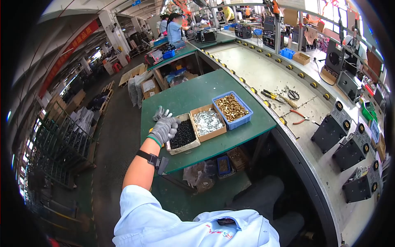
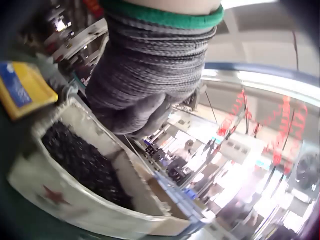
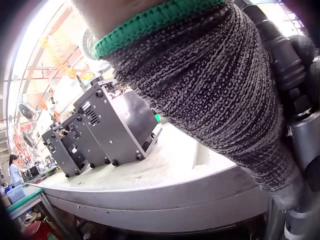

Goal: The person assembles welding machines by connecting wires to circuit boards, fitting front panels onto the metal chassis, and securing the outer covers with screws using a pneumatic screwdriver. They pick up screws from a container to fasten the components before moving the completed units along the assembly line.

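In the head view my left hand (image 1: 165, 128), in a grey knit glove, is raised at the back left corner of a white box (image 1: 185, 149) of small black parts (image 1: 182, 135). The left wrist view shows its fingers (image 2: 132, 117) folded in, with whatever lies inside hidden. A grey glove-like shape (image 1: 159, 113) appears just behind it. My right hand (image 3: 280, 172), also gloved, shows only in the right wrist view; it reaches down beside a grey metal cylinder (image 3: 306, 145) with black rounded fittings. Its fingers are mostly hidden, and I cannot tell whether they grip the cylinder.
On the green table (image 1: 185, 96) stand a cardboard box (image 1: 214, 132) of shiny flat pieces and a blue bin (image 1: 242, 121) of brass parts. Pliers (image 1: 300, 117) lie on the roller-edged bench, with several black machine casings (image 1: 331, 133) on its right. A yellow-and-blue pack (image 2: 30, 92) lies beside the white box.
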Tool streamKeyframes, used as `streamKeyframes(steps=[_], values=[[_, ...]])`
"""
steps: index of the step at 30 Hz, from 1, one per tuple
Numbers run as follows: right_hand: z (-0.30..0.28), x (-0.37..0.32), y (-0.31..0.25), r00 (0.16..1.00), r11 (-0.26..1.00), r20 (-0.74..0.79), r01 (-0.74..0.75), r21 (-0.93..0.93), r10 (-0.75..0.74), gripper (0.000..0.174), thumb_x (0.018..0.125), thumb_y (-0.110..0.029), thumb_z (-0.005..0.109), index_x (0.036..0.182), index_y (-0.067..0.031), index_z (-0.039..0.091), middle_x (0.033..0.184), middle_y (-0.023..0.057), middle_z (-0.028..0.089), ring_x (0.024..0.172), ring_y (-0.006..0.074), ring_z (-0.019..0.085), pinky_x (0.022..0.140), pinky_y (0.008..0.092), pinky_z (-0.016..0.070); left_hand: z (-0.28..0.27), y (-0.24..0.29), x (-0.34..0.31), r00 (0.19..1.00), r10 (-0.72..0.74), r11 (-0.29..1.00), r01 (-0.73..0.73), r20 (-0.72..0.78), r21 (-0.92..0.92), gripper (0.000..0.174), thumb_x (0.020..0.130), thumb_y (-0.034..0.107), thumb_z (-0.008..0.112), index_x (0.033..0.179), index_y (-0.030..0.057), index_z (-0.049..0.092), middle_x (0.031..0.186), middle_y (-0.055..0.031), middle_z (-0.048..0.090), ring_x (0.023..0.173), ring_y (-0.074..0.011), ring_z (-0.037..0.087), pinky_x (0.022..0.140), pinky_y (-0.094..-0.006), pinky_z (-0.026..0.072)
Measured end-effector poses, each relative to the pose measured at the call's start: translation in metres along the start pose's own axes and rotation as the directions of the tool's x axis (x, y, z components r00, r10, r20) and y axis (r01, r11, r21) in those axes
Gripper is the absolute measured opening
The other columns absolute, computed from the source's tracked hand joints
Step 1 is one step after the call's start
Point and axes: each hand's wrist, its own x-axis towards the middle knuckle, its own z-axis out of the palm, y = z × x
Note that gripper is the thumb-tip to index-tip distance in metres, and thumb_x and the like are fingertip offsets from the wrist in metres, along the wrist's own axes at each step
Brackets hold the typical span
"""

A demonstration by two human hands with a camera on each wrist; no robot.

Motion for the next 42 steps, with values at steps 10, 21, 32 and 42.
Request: streamKeyframes(steps=[10,21,32,42], values=[[-0.034,-0.182,0.062,0.930,0.907,0.262,-0.326,0.266,0.257,0.061,0.082,-0.054,0.076,0.123,-0.0082,0.071,0.100,0.0097,0.075,0.088,0.0176,0.071,0.075,0.0346,0.0537,0.324,0.063,-0.074,0.589,0.158,0.937,0.164,0.792,-0.309,0.023,0.101,0.022,0.062,0.113,0.0026,0.064,0.084,0.0007,0.057,0.061,-0.0069,0.049,0.045,-0.0190,0.0407],[0.027,-0.160,-0.058,0.942,-0.533,-0.211,0.041,0.845,-0.262,0.056,0.082,-0.038,0.080,0.117,0.0005,0.060,0.092,0.0077,0.067,0.076,0.0216,0.069,0.062,0.0324,0.0579,0.670,-0.019,-0.115,0.063,0.026,0.992,0.119,0.998,-0.033,0.025,0.099,0.019,0.068,0.116,0.0013,0.063,0.081,-0.0022,0.060,0.065,-0.0098,0.058,0.051,-0.0224,0.0465],[0.049,-0.119,-0.142,0.968,-0.808,-0.214,0.023,0.588,-0.128,0.061,0.088,-0.050,0.076,0.120,-0.0038,0.053,0.088,0.0065,0.065,0.074,0.0135,0.068,0.058,0.0258,0.0597,0.705,-0.041,-0.135,0.098,-0.187,0.954,0.254,0.978,0.157,0.025,0.103,0.023,0.063,0.117,0.0022,0.061,0.081,-0.0004,0.060,0.057,-0.0079,0.054,0.043,-0.0215,0.0430],[0.063,-0.092,-0.137,0.961,-0.782,-0.277,0.160,0.602,-0.016,0.062,0.087,-0.051,0.077,0.114,-0.0009,0.053,0.087,0.0081,0.065,0.070,0.0131,0.067,0.055,0.0254,0.0582,0.707,-0.051,-0.126,-0.132,-0.191,0.926,0.305,0.973,0.224,0.029,0.106,0.027,0.056,0.113,0.0000,0.062,0.082,-0.0014,0.065,0.059,-0.0079,0.061,0.039,-0.0206,0.0447]])
